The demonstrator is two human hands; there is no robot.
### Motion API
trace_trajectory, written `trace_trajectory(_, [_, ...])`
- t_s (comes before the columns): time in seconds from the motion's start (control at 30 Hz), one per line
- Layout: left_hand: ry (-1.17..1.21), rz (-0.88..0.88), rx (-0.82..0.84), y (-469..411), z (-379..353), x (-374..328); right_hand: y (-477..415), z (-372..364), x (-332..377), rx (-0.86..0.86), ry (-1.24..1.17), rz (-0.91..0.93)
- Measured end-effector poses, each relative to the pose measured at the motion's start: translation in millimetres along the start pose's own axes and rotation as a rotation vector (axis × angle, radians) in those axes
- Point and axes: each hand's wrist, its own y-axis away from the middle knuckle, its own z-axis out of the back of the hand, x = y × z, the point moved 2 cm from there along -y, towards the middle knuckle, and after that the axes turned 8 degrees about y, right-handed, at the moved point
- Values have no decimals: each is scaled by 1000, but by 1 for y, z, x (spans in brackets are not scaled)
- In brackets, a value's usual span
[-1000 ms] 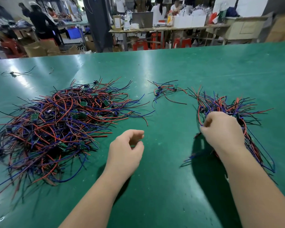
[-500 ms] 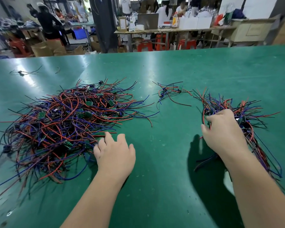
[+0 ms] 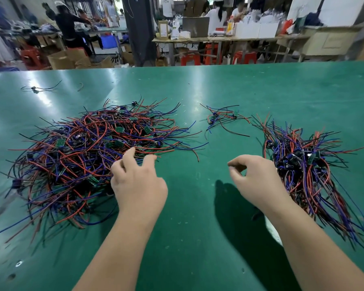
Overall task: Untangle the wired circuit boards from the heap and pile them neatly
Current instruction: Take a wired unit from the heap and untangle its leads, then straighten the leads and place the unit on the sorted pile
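Right hand is off the sorted pile now. Half a second ago it pressed down there, and now it hangs right of the heap over the green tabletop, fingers loosely curled, nothing in them. Left hand has pushed forward to the heap's near right edge, fingers spread on the red and blue wires. One bundle delivered, I'd say — next wired circuit board about to be teased out.

Green table under heap and pile.
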Motion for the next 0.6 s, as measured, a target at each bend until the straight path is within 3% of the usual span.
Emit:
trace_trajectory(0.1, [42,94,146,-6,-6,10,0,-3,0,17,-11,16])
trace_trajectory(0.27, [184,60,70,-11,-2,14,0,-5,0,42,-27,26])
trace_trajectory(0.47, [494,-372,-121,6,14,-22,0,-12,4,123,-84,47])
trace_trajectory(0.6, [676,-775,25,43,15,-54,9,-12,23,437,-372,215])
